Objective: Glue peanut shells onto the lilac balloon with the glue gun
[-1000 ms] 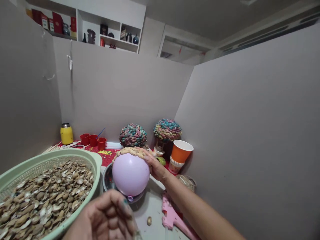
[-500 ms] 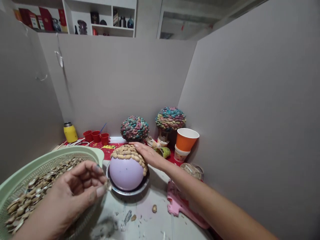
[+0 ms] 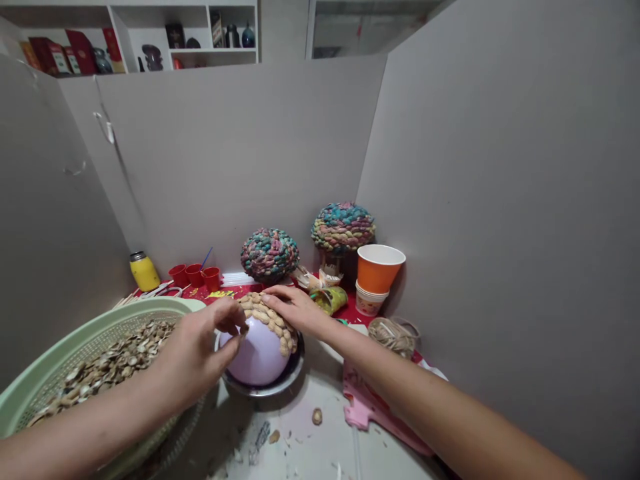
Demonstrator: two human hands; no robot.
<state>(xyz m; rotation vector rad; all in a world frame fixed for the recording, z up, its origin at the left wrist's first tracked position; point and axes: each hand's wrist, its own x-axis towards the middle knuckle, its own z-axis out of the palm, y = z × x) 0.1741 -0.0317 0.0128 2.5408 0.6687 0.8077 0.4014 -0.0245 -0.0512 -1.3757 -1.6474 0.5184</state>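
Observation:
A lilac balloon [image 3: 257, 360] sits in a round metal bowl [image 3: 270, 391]. Rows of peanut shells [image 3: 267, 313] cover its top and right side; the lower front is bare. My right hand [image 3: 295, 308] lies over the shelled top right, fingers stretched out and touching it. At the balloon's left front, my left hand [image 3: 213, 343] has curled fingers, with thumb and fingertips pinching a small piece that looks like peanut shell, mostly hidden. Below my left forearm, a green colander [image 3: 30, 373] holds many loose shells.
A pink glue gun [image 3: 370, 410], a twine ball [image 3: 393, 337] and stacked paper cups [image 3: 380, 270] stand right. Behind are two coloured shell-covered domes [image 3: 270, 255], red cups [image 3: 195, 275] and a yellow bottle [image 3: 144, 271]. Grey panels [image 3: 225, 147] enclose the table. A loose peanut shell [image 3: 317, 417] lies in front.
My left hand has moved right and up from beside the colander to the balloon's front left. My right hand stays on top; the balloon appears slightly turned. The view has shifted a little.

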